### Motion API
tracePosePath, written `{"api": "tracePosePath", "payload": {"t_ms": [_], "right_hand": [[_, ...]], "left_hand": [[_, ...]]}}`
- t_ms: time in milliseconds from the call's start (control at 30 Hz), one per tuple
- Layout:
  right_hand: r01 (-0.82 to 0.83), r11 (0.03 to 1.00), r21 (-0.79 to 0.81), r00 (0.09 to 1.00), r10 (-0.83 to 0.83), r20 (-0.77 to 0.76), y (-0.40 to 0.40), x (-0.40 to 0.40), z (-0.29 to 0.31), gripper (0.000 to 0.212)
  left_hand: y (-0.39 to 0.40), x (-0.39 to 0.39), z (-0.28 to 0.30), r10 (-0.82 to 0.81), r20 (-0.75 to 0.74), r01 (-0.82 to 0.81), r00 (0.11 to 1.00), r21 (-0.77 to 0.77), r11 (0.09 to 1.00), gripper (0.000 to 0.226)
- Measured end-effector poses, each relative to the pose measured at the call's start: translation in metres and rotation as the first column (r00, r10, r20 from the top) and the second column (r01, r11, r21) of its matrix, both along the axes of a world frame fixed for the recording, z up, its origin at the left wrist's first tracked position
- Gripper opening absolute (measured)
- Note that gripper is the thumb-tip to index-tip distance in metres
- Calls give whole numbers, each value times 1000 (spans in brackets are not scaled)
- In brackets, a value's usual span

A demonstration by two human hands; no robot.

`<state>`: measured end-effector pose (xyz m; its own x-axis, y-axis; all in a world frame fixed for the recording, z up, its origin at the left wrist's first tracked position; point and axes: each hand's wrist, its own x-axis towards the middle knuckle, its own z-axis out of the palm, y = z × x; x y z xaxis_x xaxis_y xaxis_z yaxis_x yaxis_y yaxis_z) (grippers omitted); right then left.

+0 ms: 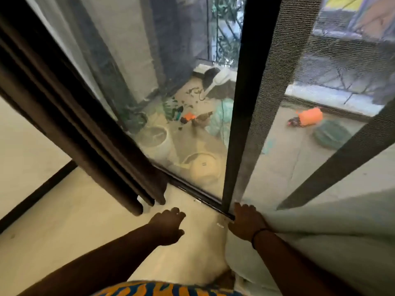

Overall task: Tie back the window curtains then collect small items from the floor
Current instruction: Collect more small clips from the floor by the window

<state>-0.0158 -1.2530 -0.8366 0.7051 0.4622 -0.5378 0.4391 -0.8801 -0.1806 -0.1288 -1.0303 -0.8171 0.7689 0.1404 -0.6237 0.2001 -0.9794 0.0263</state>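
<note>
A dark brown curtain point(89, 133) hangs bunched at the left of the sliding glass door, its hem just above the floor. On the right, a white sheer curtain point(320, 242) spreads down across the floor. My right hand point(245, 223) grips its leading edge beside the foot of the dark door frame point(239, 124). My left hand point(168, 225) hovers over the pale floor with fingers apart and holds nothing, just below the brown curtain's hem. Small white scraps point(220, 225) lie on the floor beside the door track point(198, 195).
Behind the glass, a balcony holds pots point(158, 139), a pale watering can point(203, 167), orange items point(310, 117) and a green round object point(331, 134). A mesh screen point(320, 60) covers the right door panel. A dark skirting strip point(36, 197) runs along the left wall.
</note>
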Motion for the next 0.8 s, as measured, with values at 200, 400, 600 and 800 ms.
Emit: {"api": "tracePosePath", "payload": {"t_ms": [200, 400, 600, 800], "right_hand": [[123, 989, -77, 988, -130, -87, 18, 45, -24, 69], [353, 922, -161, 929, -366, -55, 15, 39, -46, 62], [654, 726, -210, 742, -670, -7, 32, -11, -79, 45], [654, 689, -313, 707, -704, -71, 78, -65, -153, 47]], "left_hand": [[40, 57, -24, -27, -26, 25, 999, -56, 998, 56], [77, 83, -78, -212, -207, 193, 955, -106, 975, 55], [129, 109, -120, -302, -261, 244, 917, -233, 941, 51], [180, 134, -187, -157, -215, 103, 964, -245, 964, 41]]}}
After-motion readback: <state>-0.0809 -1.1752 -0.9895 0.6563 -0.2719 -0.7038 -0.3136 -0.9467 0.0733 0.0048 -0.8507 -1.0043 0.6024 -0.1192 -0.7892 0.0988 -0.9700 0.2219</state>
